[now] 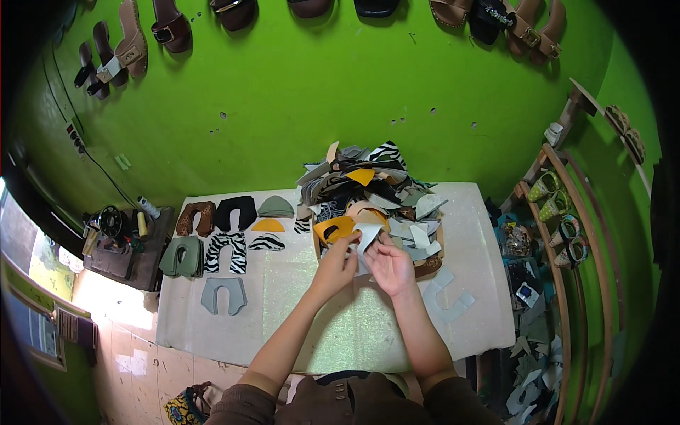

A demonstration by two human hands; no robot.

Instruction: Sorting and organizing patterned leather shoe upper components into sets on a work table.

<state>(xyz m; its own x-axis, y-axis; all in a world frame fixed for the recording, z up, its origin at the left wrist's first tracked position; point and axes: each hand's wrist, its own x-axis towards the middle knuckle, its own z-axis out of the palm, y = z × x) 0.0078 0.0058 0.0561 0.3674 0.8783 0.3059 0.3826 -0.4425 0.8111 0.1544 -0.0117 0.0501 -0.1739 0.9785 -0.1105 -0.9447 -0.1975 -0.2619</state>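
Note:
Over the middle of the table, my left hand [336, 266] pinches a pale grey-blue curved cut piece [369, 232]. My right hand [394, 269] has its palm turned up and its fingers at the lower edge of the same piece; their tips are partly hidden. Just beyond both hands is a heaped box of cut offcuts [404, 191] in grey, black, tan and zebra print. A yellow piece with an opening [333, 229] lies beside my left fingers. Right of my right hand, a pale grey U-shaped piece [450, 303] rests on the table.
Sorted cut pieces lie at the left: leopard [195, 218], black [236, 212], zebra [227, 253], green [182, 256] and grey [224, 295]. A dark machine [113, 230] stands further left. Scraps [528, 375] and a wooden shoe rack [559, 283] are at the right. Sandals [132, 42] hang on the green wall.

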